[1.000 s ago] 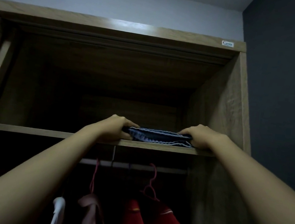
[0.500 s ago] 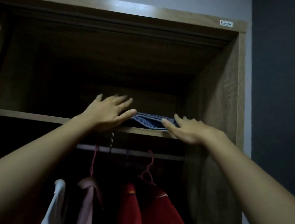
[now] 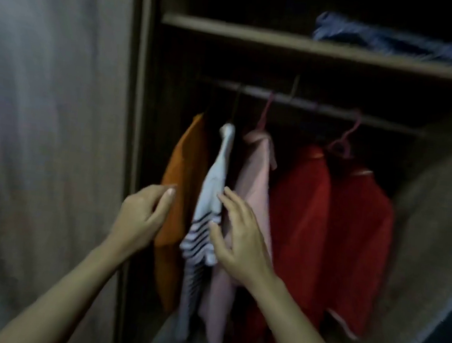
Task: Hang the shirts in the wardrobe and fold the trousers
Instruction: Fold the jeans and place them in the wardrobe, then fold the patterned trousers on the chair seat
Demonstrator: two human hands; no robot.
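Brown wooden shelf [image 3: 262,36] across the top, with folded blue cloth trousers [image 3: 403,39] lying flat toward its right end. Under it, thin dark rail [image 3: 325,108] carrying hung clothes side by side: orange shirt [image 3: 188,167], white striped shirt [image 3: 212,195], pale pink shirt [image 3: 258,175], two red shirts [image 3: 299,208].

Matt wood-grain wardrobe shelf [image 3: 262,36], soft cloth shirts [image 3: 302,208], glossy pink plastic hangers [image 3: 343,145].

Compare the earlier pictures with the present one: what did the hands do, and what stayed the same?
Both hands let go of the trousers and came down: the left hand is by the orange shirt, the right hand, fingers spread, at the striped shirt. Neither holds anything. The trousers remain on the shelf; the red shirts still hang on the rail.
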